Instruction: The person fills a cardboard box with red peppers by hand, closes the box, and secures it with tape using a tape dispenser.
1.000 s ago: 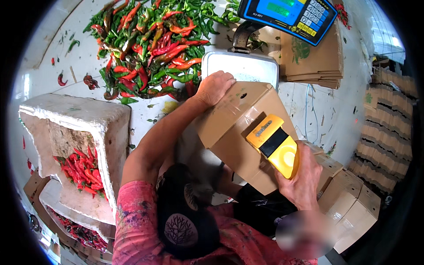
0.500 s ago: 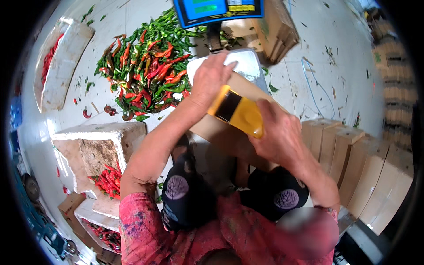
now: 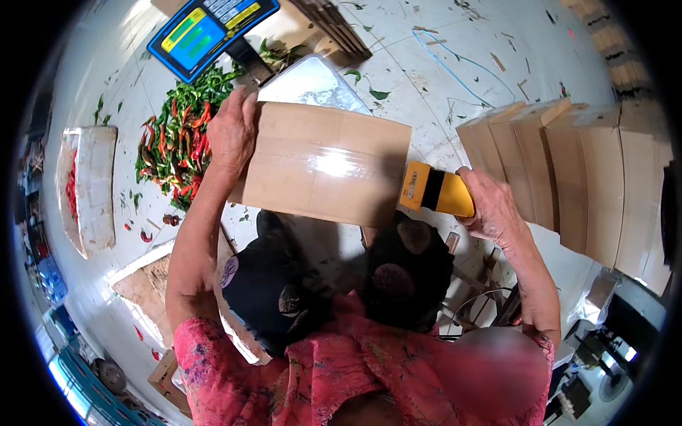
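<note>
A brown cardboard box (image 3: 298, 160) lies across in front of me, with a strip of clear tape shining along its face. My left hand (image 3: 233, 135) grips its left end, the thumb side toward me and the fingers partly hidden. In my right hand (image 3: 494, 209) is a yellow tape dispenser (image 3: 452, 195) with a black band, held at the right end of the box. Just behind the box is the pale platform of a scale (image 3: 312, 82), its blue display (image 3: 206, 35) raised on a post at the far left.
Red and green chili peppers (image 3: 177, 142) are heaped on the floor at left, with a white foam box (image 3: 92, 192) beyond. Several cardboard boxes (image 3: 590, 184) stand in a row at right. A blue strap (image 3: 462, 67) and scraps lie on the floor behind.
The tape dispenser has moved right with my right hand, from the middle of the box to its right end. My left hand has shifted to the box's left end. The view has turned.
</note>
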The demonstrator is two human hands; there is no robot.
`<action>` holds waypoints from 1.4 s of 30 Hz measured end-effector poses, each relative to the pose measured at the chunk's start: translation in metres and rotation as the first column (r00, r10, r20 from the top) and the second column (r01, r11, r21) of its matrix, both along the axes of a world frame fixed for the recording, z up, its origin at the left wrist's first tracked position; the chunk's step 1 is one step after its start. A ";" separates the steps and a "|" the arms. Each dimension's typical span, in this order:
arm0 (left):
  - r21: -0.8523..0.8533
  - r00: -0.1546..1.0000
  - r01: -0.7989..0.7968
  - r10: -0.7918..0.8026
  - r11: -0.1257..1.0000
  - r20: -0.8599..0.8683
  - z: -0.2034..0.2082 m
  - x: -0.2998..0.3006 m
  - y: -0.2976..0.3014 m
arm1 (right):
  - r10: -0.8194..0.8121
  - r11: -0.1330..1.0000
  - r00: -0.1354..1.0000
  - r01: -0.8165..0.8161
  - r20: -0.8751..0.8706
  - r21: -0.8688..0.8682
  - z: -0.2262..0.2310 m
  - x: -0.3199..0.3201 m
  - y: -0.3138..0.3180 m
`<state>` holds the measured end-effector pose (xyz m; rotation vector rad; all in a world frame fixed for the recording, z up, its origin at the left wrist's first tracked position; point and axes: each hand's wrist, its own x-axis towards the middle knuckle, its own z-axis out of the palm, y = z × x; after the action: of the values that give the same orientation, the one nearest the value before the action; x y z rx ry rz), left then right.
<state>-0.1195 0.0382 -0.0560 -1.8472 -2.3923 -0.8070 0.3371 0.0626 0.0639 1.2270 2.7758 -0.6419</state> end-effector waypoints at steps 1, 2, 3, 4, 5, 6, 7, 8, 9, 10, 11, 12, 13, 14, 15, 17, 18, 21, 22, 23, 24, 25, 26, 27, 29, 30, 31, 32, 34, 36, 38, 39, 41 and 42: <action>-0.015 1.000 0.000 0.000 1.000 -0.011 0.000 0.000 0.001 | -0.007 1.000 1.000 0.007 -0.015 0.000 -0.008 0.013 -0.002; -0.034 1.000 -0.005 0.004 0.999 -0.021 -0.002 -0.001 0.001 | -0.009 1.000 1.000 0.009 -0.029 -0.004 -0.015 0.022 -0.003; 0.002 0.999 0.013 -0.013 1.000 -0.037 -0.003 -0.002 0.001 | -0.009 1.000 0.996 0.006 -0.086 -0.028 -0.020 0.027 -0.004; 0.007 1.000 0.023 -0.022 1.000 -0.018 -0.002 -0.002 0.002 | -0.009 0.999 0.990 0.002 -0.140 -0.052 -0.025 0.029 -0.003; -0.014 1.000 0.015 -0.016 1.000 -0.023 -0.002 -0.002 0.002 | -0.010 0.997 0.981 -0.005 -0.194 -0.075 -0.028 0.030 -0.003; -0.034 1.000 0.006 -0.007 0.999 -0.030 -0.002 -0.001 0.002 | -0.046 0.992 0.987 0.027 -0.155 -0.121 -0.029 0.030 -0.004; -0.028 1.000 0.008 -0.009 1.000 -0.021 -0.001 0.000 0.001 | -0.078 0.984 0.990 0.058 -0.116 -0.170 -0.032 0.028 -0.005; -0.023 1.000 0.009 -0.009 1.000 -0.013 0.000 0.000 -0.001 | -0.106 0.972 0.992 0.088 -0.075 -0.218 -0.034 0.027 -0.005; -0.018 1.000 0.007 -0.007 1.000 -0.005 0.000 0.000 -0.001 | -0.080 0.983 0.990 0.059 -0.112 -0.175 -0.039 0.028 -0.004; -0.016 1.000 0.001 -0.001 1.000 -0.014 0.000 -0.003 -0.004 | -0.048 0.991 0.988 0.028 -0.148 -0.131 -0.046 0.029 -0.002; -0.012 1.000 0.004 -0.005 1.000 -0.019 -0.001 -0.003 -0.001 | -0.025 0.996 0.984 0.010 -0.178 -0.085 -0.053 0.032 -0.002; -0.008 1.000 0.008 -0.008 1.000 -0.024 -0.002 -0.002 0.001 | -0.045 0.990 0.974 0.014 -0.223 -0.139 -0.069 0.039 -0.001; -0.029 1.000 0.003 -0.003 1.000 0.000 -0.001 0.002 0.003 | -0.071 0.981 0.962 0.019 -0.264 -0.195 -0.094 0.049 -0.002; -0.029 1.000 -0.002 0.002 1.000 0.013 0.001 0.002 0.002 | -0.069 0.979 0.946 0.004 -0.317 -0.202 -0.111 0.048 -0.002; -0.028 1.000 -0.004 0.005 1.000 0.028 0.001 0.003 0.003 | -0.069 0.978 0.927 -0.010 -0.368 -0.208 -0.128 0.049 -0.002; -0.033 0.999 0.001 0.001 0.999 0.048 0.001 0.003 0.004 | -0.025 0.992 0.873 -0.039 -0.486 -0.121 -0.151 0.034 -0.004; -0.043 0.999 0.006 -0.004 0.999 0.037 0.004 0.003 0.005 | -0.011 0.992 0.854 -0.056 -0.521 -0.113 -0.159 0.035 -0.002; -0.124 0.997 -0.025 0.035 0.992 0.075 0.006 0.014 0.005 | -0.025 0.992 0.798 -0.052 -0.602 -0.111 -0.179 0.041 -0.005; -0.122 0.995 -0.033 0.043 0.992 0.086 0.002 0.005 0.002 | -0.021 0.994 0.808 -0.047 -0.589 -0.100 -0.185 0.045 -0.003; -0.135 0.996 -0.039 0.050 0.990 0.074 0.001 0.005 0.002 | -0.025 0.996 0.823 -0.030 -0.568 -0.087 -0.197 0.056 -0.005; -0.149 0.997 -0.045 0.055 0.988 0.061 0.002 0.006 0.003 | -0.031 0.997 0.837 -0.012 -0.546 -0.075 -0.212 0.068 -0.008; -0.148 0.996 -0.042 0.053 0.988 0.070 0.005 0.006 0.004 | 0.031 0.998 0.850 0.004 -0.526 0.067 -0.236 0.088 -0.014; -0.155 0.997 -0.013 0.025 0.988 0.079 0.002 0.010 0.005 | -0.384 0.892 0.749 0.151 -0.540 -0.425 -0.236 0.094 -0.020; -0.154 0.996 0.008 0.006 0.988 0.089 -0.001 0.012 0.007 | -0.732 0.548 0.582 0.194 -0.354 -0.814 -0.236 0.097 -0.025; -0.201 0.999 -0.013 0.023 0.980 0.046 0.007 0.006 0.000 | -0.743 0.533 0.593 0.242 -0.311 -0.811 -0.222 0.087 -0.030; -0.240 1.000 -0.020 0.024 0.971 0.013 0.005 0.009 0.001 | -0.756 0.521 0.593 0.288 -0.277 -0.804 -0.216 0.089 -0.033; -0.185 1.000 -0.007 0.006 0.983 -0.010 -0.002 0.001 0.000 | -0.505 0.833 0.726 0.269 -0.468 -0.483 -0.223 0.097 -0.036; -0.193 1.000 -0.004 0.006 0.981 0.011 -0.002 0.002 0.001 | -0.186 0.982 0.837 0.172 -0.515 -0.076 -0.234 0.106 -0.040; -0.206 0.998 -0.003 0.015 0.979 0.057 -0.001 0.005 0.003 | -0.383 0.918 0.802 0.274 -0.458 -0.287 -0.274 0.124 -0.054; -0.224 0.996 -0.008 0.028 0.974 0.088 0.001 0.010 0.006 | -0.397 0.912 0.832 0.308 -0.388 -0.272 -0.286 0.128 -0.059; -0.231 0.997 -0.007 0.025 0.973 0.072 0.005 0.011 0.006 | -0.252 0.967 0.918 0.248 -0.306 -0.050 -0.280 0.114 -0.058; -0.233 0.995 0.008 0.015 0.972 0.097 0.004 0.009 0.005 | -0.241 0.970 0.931 0.236 -0.275 -0.053 -0.277 0.103 -0.059; -0.232 0.996 -0.007 0.029 0.973 0.089 -0.001 0.007 0.006 | -0.216 0.976 0.955 0.213 -0.205 -0.038 -0.266 0.074 -0.051; -0.230 0.996 -0.019 0.039 0.973 0.083 -0.003 0.005 0.006 | -0.217 0.974 0.928 0.225 -0.304 -0.008 -0.258 0.056 -0.049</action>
<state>-0.1144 0.0446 -0.0586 -1.8836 -2.6616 -0.6461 0.3935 0.0138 -0.1945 1.5882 2.9157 -0.8821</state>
